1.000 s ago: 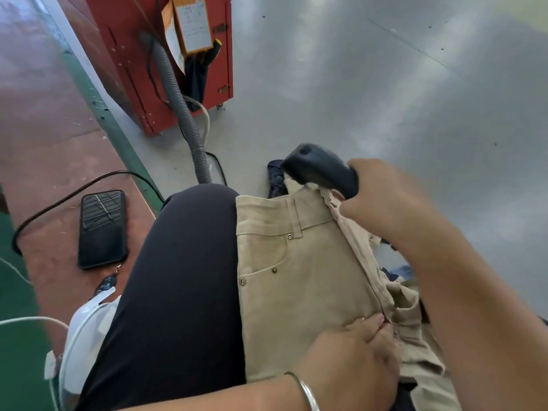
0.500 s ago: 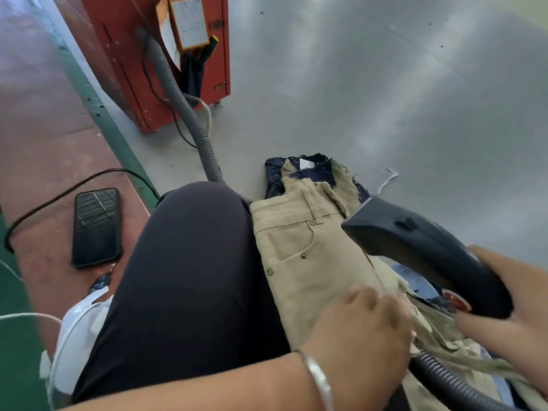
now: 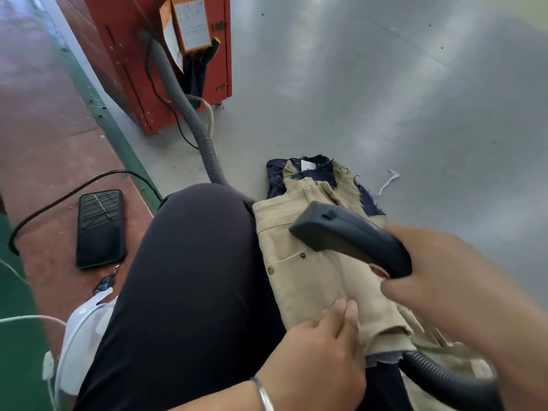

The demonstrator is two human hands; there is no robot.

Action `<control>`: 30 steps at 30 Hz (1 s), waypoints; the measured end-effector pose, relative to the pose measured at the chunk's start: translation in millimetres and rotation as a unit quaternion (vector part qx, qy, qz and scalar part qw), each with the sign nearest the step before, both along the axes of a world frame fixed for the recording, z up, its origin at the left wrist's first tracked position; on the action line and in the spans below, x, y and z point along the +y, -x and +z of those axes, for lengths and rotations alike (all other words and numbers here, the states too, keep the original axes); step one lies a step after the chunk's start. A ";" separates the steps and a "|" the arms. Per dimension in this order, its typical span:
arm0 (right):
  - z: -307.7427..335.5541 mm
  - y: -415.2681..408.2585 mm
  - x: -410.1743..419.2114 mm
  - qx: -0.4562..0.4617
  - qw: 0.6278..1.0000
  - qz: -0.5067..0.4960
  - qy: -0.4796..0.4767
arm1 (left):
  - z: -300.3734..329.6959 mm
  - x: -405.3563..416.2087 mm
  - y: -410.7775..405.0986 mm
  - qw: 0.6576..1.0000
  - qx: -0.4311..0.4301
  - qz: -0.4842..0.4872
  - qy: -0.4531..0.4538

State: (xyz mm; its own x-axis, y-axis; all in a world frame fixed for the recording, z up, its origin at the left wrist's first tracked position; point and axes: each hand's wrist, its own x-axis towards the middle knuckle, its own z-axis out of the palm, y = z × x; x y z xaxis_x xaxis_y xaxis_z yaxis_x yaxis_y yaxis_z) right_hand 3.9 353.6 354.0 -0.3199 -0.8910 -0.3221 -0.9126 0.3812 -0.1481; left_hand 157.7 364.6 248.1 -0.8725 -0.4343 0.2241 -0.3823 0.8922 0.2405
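Beige trousers (image 3: 314, 280) lie across my lap, beside my black-clad knee (image 3: 189, 262), their waistband toward the floor. My right hand (image 3: 444, 277) grips a black hose nozzle (image 3: 350, 235) just above the trousers near the front pocket. A ribbed grey hose (image 3: 439, 375) runs from it under my right arm. My left hand (image 3: 320, 354) rests on the lower part of the trousers, fingers pressing the cloth flat; a metal bangle sits on that wrist.
Dark blue cloth pieces (image 3: 296, 170) lie on the grey floor beyond the trousers. A red machine (image 3: 142, 69) with a grey hose (image 3: 184, 108) stands at the back left. A black phone (image 3: 100, 226) with a cable lies on the red-brown ledge. A white strip (image 3: 388, 182) lies on the floor.
My right hand first pulled the nozzle back from the waistband toward me, then moved it left over the pocket area. My left hand has slid slightly down the trousers.
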 end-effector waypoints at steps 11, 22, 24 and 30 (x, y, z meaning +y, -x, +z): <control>-9.5 20.2 -71.0 -0.045 0.991 -0.042 0.122 | -2.7 -3.7 0.4 0.999 -0.003 -0.049 0.011; 17.5 42.1 32.5 -0.070 0.986 -0.110 0.105 | 13.7 -27.2 47.7 0.994 -0.053 -0.076 0.049; 13.1 43.7 54.7 -0.096 0.983 -0.125 0.092 | 13.5 -19.5 43.0 0.999 -0.042 -0.002 0.012; -1.8 36.3 68.7 -0.038 0.996 -0.069 0.032 | 3.4 -2.8 12.2 1.000 -0.001 0.005 0.012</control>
